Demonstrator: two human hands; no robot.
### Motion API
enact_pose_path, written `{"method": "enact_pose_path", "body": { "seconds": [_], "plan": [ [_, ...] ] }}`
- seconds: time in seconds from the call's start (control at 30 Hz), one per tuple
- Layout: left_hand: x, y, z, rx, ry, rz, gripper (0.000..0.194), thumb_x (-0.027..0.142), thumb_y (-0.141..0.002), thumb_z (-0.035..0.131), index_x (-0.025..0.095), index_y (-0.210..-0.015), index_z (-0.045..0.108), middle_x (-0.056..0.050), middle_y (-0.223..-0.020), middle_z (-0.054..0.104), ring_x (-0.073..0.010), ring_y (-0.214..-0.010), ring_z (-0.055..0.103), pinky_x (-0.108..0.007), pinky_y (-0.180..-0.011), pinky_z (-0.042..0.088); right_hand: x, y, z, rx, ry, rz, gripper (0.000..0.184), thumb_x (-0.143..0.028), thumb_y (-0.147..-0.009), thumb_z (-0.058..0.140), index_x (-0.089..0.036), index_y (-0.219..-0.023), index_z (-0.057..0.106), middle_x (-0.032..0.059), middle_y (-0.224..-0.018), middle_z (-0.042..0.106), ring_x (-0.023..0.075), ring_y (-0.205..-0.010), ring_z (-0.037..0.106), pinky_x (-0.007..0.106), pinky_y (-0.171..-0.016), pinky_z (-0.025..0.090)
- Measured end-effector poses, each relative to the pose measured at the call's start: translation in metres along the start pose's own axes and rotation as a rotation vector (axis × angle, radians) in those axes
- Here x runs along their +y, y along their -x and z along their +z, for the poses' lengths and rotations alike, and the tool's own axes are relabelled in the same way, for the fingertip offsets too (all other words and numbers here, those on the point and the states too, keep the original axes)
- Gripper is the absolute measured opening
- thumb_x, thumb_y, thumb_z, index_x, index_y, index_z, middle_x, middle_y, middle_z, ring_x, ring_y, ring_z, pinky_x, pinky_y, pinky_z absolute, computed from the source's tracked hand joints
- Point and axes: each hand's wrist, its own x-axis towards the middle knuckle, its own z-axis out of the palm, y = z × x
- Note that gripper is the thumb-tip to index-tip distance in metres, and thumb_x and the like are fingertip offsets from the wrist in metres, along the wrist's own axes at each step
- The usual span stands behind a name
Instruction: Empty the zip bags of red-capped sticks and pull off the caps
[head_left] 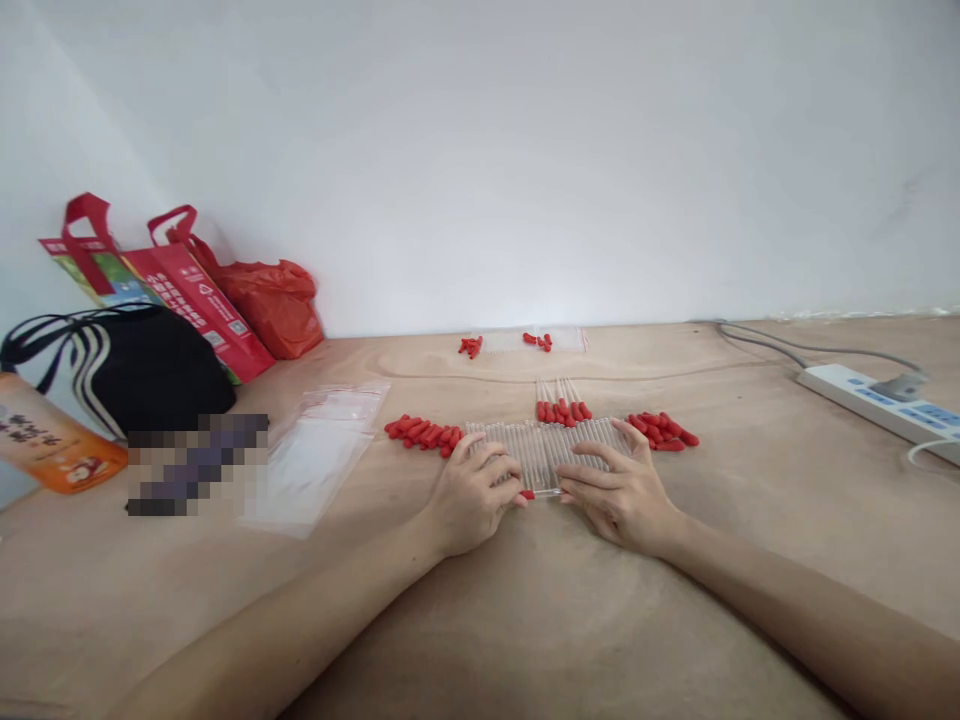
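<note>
My left hand (484, 492) is closed, pinching a small red rubber bulb (528, 494) by its end. From the bulb a thin glass dropper tube (550, 493) runs sideways to my right hand (619, 497), whose thumb and fingers pinch its other end. Tube and bulb meet or nearly meet; I cannot tell how far the tube is inside. Just behind lies a row of clear glass tubes (536, 452) side by side, partly under my fingers. Loose red bulbs (424, 432) are heaped to the left, more red bulbs (661, 431) to the right. Several droppers with bulbs (562, 408) lie beyond the row.
Clear zip bags (319, 455) lie at left, near a blurred dark item (199, 465), an orange packet (64, 435), a black drawstring bag (154, 370) and red bags (274, 305). A filled clear bag (502, 342) lies by the wall. A power strip (877, 405) is at right.
</note>
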Motion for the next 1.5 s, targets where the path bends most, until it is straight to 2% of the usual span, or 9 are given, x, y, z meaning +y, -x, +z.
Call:
{"method": "enact_pose_path", "body": {
  "seconds": [0.3, 0.47, 0.63, 0.73, 0.83, 0.93, 1.0, 1.23, 1.5],
  "plan": [
    [0.001, -0.003, -0.003, 0.007, 0.02, 0.043, 0.019, 0.023, -0.087, 0.045, 0.019, -0.074, 0.059, 0.002, -0.089, 0.065, -0.017, -0.099, 0.051, -0.042, -0.1, 0.022, -0.002, 0.001, -0.003, -0.006, -0.026, 0.018, 0.011, -0.025, -0.081, 0.052, -0.024, -0.077, 0.062, -0.0068, -0.082, 0.068, 0.0157, -0.087, 0.056, 0.048, -0.099, 0.013],
    [-0.005, 0.006, -0.006, 0.065, 0.036, 0.0, 0.022, 0.022, -0.087, 0.042, 0.018, -0.072, 0.058, 0.0, -0.086, 0.064, -0.0172, -0.094, 0.052, -0.041, -0.094, 0.031, 0.008, 0.009, -0.013, -0.004, -0.032, 0.104, 0.014, -0.023, -0.082, 0.05, -0.023, -0.076, 0.063, -0.005, -0.08, 0.068, 0.0151, -0.085, 0.056, 0.044, -0.097, 0.018],
    [-0.015, 0.012, -0.015, 0.095, 0.117, -0.178, 0.023, 0.022, -0.089, 0.039, 0.016, -0.081, 0.06, -0.005, -0.079, 0.058, -0.0133, -0.073, 0.053, -0.027, -0.068, 0.045, 0.026, 0.019, -0.019, -0.013, 0.102, 0.255, 0.017, -0.024, -0.083, 0.049, -0.023, -0.084, 0.066, -0.0014, -0.069, 0.066, 0.0128, -0.071, 0.055, 0.035, -0.085, 0.029],
    [-0.033, 0.011, -0.025, 0.143, 0.108, -0.322, 0.023, 0.021, -0.088, 0.038, 0.017, -0.093, 0.06, -0.005, -0.083, 0.055, -0.013, -0.076, 0.054, -0.025, -0.069, 0.046, 0.033, 0.02, -0.013, -0.04, 0.225, 0.307, 0.022, -0.022, -0.084, 0.045, -0.021, -0.094, 0.065, 0.0002, -0.065, 0.064, 0.0126, -0.067, 0.054, 0.032, -0.078, 0.031],
    [-0.06, 0.016, -0.038, 0.176, 0.014, -0.562, 0.026, 0.023, -0.086, 0.038, 0.016, -0.097, 0.06, -0.006, -0.088, 0.053, -0.0156, -0.081, 0.054, -0.028, -0.071, 0.047, 0.038, 0.021, -0.008, -0.039, 0.312, 0.338, 0.024, -0.021, -0.084, 0.043, -0.019, -0.092, 0.066, 0.0018, -0.068, 0.065, 0.0134, -0.068, 0.056, 0.032, -0.078, 0.03],
    [-0.084, 0.024, -0.046, 0.137, 0.0, -0.75, 0.024, 0.025, -0.081, 0.043, 0.015, -0.097, 0.059, -0.006, -0.085, 0.055, -0.0152, -0.073, 0.055, -0.027, -0.066, 0.047, 0.04, 0.02, -0.006, -0.01, 0.346, 0.343, 0.021, -0.022, -0.083, 0.046, -0.02, -0.083, 0.067, 0.0005, -0.066, 0.065, 0.0132, -0.067, 0.055, 0.032, -0.079, 0.029],
    [-0.091, 0.029, -0.046, 0.096, 0.017, -0.806, 0.022, 0.026, -0.078, 0.047, 0.015, -0.094, 0.057, -0.004, -0.082, 0.057, -0.0143, -0.068, 0.054, -0.026, -0.062, 0.047, 0.039, 0.019, -0.005, -0.003, 0.361, 0.336, 0.021, -0.021, -0.082, 0.047, -0.021, -0.078, 0.067, 0.0, -0.064, 0.066, 0.0134, -0.066, 0.055, 0.033, -0.08, 0.028],
    [-0.088, 0.028, -0.04, -0.021, -0.045, -0.777, 0.017, 0.033, -0.076, 0.049, 0.018, -0.078, 0.056, -0.003, -0.076, 0.061, -0.0171, -0.072, 0.056, -0.029, -0.067, 0.045, 0.033, 0.017, -0.004, -0.109, 0.352, 0.32, 0.022, -0.023, -0.081, 0.046, -0.021, -0.079, 0.067, 0.0004, -0.064, 0.065, 0.0151, -0.069, 0.053, 0.036, -0.08, 0.025],
    [-0.09, 0.03, -0.041, 0.01, -0.069, -0.735, 0.024, 0.04, -0.078, 0.047, 0.019, -0.078, 0.058, -0.003, -0.078, 0.063, -0.0183, -0.074, 0.056, -0.031, -0.071, 0.044, 0.028, 0.015, -0.004, -0.231, 0.289, 0.334, 0.033, -0.044, -0.082, 0.045, -0.02, -0.093, 0.065, 0.005, -0.076, 0.064, 0.0196, -0.078, 0.051, 0.041, -0.081, 0.024]
  ]
}}
